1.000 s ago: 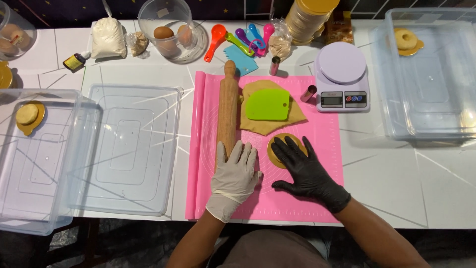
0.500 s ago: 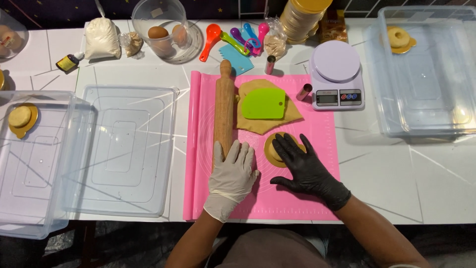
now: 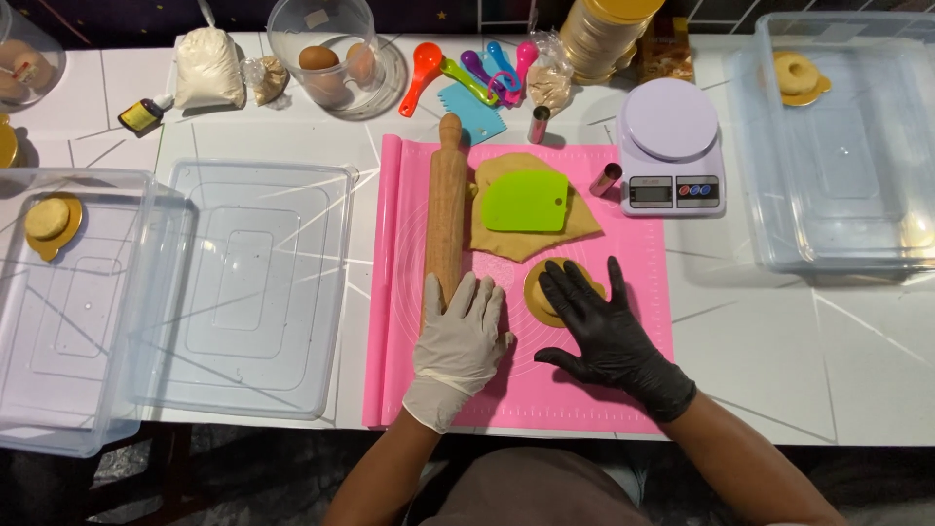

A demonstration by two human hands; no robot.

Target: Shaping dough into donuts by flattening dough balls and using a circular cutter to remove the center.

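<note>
My left hand (image 3: 464, 336), in a white glove, lies flat on the pink silicone mat (image 3: 604, 399), its fingertips against the near end of the wooden rolling pin (image 3: 447, 195). My right hand (image 3: 602, 326), in a black glove, rests with spread fingers on a small round dough piece on a gold disc (image 3: 538, 288). Behind them, a flat slab of dough (image 3: 531, 242) carries a green plastic scraper (image 3: 524, 201).
A clear lid (image 3: 243, 282) and a clear bin with a dough piece (image 3: 47, 219) sit left. Another clear bin (image 3: 847, 146) stands right, beside a digital scale (image 3: 670, 146). At the back are a bowl with eggs (image 3: 326, 54), measuring spoons (image 3: 472, 68) and two small metal cutters (image 3: 606, 179).
Both hands stay on the mat in nearly the same pose. The view has shifted slightly; nothing else visibly moved.
</note>
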